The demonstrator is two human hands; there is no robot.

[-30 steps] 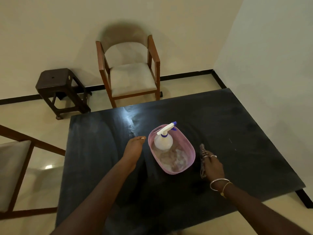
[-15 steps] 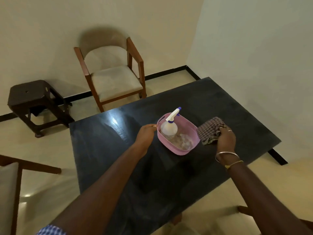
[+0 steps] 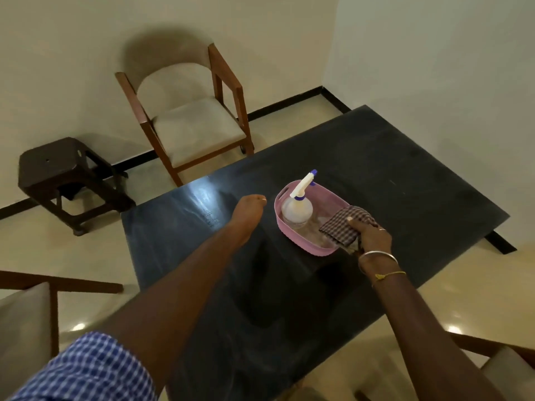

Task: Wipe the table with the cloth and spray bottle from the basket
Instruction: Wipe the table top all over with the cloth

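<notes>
A pink oval basket (image 3: pixel 290 229) sits on the black table (image 3: pixel 390 180). Inside it, at the left end, stands a clear spray bottle (image 3: pixel 296 211) with a white and blue trigger head. My right hand (image 3: pixel 369 234) is shut on a folded checked cloth (image 3: pixel 343 224), which lies over the basket's right rim. My left hand (image 3: pixel 247 211) hovers just left of the basket, fingers together and curled, holding nothing; it does not touch the basket.
A wooden armchair (image 3: pixel 191 123) stands beyond the table's far edge and a dark plastic stool (image 3: pixel 66 175) to its left. Parts of two more chairs show at the lower left (image 3: pixel 26 316) and lower right (image 3: pixel 503 369). A wall runs along the right.
My right hand carried the cloth from the table surface right of the basket up and onto the basket's right rim. My left hand stayed beside the basket's left end.
</notes>
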